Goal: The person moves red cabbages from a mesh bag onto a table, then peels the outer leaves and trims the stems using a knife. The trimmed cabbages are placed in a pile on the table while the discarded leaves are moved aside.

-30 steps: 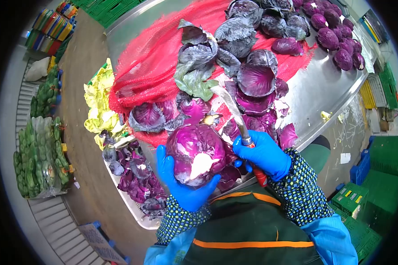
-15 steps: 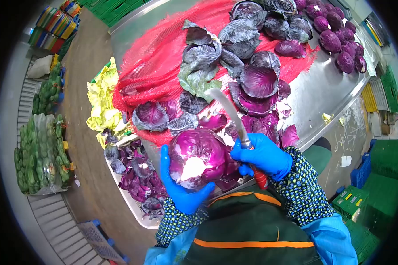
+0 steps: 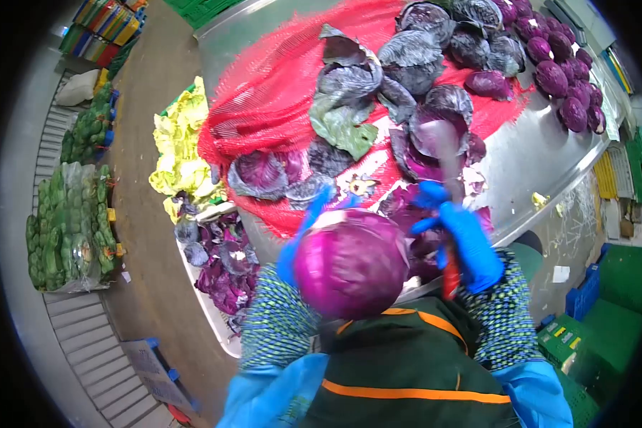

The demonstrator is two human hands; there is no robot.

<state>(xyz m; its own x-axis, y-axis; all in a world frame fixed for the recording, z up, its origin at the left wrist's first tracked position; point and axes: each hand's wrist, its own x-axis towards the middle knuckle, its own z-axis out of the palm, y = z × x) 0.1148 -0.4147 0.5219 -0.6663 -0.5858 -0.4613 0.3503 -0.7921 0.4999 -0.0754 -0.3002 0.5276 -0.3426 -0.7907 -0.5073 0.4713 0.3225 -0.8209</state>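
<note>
My left hand [image 3: 303,232], in a blue glove, holds a round red cabbage [image 3: 351,262] close to my chest; the cabbage hides most of the hand. My right hand [image 3: 464,239], also gloved in blue, grips a knife [image 3: 444,164] by its red handle, blade pointing up and away over the table, blurred by motion. Both hands are at the near edge of a steel table [image 3: 531,153]. Cut purple outer leaves [image 3: 414,153] lie on a red net sack [image 3: 278,93] just beyond the hands.
Several trimmed red cabbages [image 3: 560,78] sit at the table's far right. A tray of purple leaf scraps [image 3: 217,260] and yellow-green leaves [image 3: 182,153] lie on the floor at left. Bagged green vegetables [image 3: 68,232] rest on a roller conveyor. Green crates [image 3: 574,332] stand at right.
The cabbage has been turned and lifted toward my chest, its white cut stem no longer showing. My right hand swung the knife to the right and more upright.
</note>
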